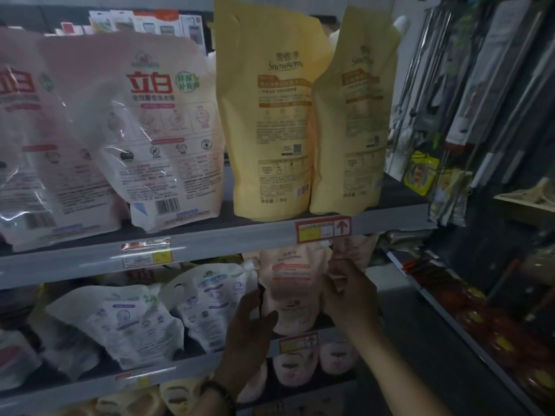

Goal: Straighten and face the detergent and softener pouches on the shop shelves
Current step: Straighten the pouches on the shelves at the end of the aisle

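Operator body, head view: two bare hands; left hand [249, 325], right hand [351, 298]; both forearms uncovered right down to the bottom frame edge. Left wrist carries a bracelet [220, 391]: single strand of round beads, dark, brown or black, can't tell which in this dim light; beads look similar in size, sitting close round the wrist; right forearm [399, 370] reads long and slim; fine detail on fingers and nails too blurred to call.
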A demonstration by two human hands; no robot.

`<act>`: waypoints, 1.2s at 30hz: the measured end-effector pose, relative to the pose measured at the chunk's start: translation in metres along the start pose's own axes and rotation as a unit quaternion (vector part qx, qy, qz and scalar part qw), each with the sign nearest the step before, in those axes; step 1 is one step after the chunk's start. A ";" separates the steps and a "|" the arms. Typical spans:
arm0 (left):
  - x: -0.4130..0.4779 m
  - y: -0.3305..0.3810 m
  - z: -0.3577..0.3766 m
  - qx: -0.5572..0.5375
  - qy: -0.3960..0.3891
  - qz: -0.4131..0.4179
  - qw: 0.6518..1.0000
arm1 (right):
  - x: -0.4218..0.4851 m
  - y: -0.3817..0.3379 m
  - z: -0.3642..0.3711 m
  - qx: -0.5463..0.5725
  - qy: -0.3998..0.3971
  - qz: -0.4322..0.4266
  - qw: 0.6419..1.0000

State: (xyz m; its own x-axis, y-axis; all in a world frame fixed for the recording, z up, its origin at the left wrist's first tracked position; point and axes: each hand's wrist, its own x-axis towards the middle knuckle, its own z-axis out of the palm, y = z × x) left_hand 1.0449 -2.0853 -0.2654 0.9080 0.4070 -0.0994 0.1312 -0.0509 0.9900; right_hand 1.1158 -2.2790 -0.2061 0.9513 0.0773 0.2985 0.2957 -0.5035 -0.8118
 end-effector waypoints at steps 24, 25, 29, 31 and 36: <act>0.009 0.040 0.146 0.020 -0.028 -0.004 0.999 | 0.112 0.107 -0.073 0.093 -0.005 0.078 0.993; 0.010 0.042 0.153 0.033 -0.029 0.001 0.999 | 0.121 0.113 -0.073 0.090 -0.017 0.070 0.993; 0.009 0.051 0.174 0.037 -0.002 -0.003 0.999 | 0.143 0.131 -0.076 0.103 -0.083 0.037 0.991; 0.008 0.053 0.183 0.022 0.018 -0.003 1.000 | 0.151 0.135 -0.077 0.108 -0.104 0.023 0.988; 0.011 0.054 0.198 0.016 0.049 0.003 0.999 | 0.166 0.140 -0.079 0.101 -0.141 -0.007 0.985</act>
State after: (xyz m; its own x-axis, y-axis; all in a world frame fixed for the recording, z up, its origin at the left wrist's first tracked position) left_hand 1.1405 -2.2641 -0.2324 0.8656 0.4942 -0.0813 0.1392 -0.0814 0.9869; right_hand 1.3080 -2.4048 -0.2309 0.9251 0.3338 0.1810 0.2921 -0.3209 -0.9009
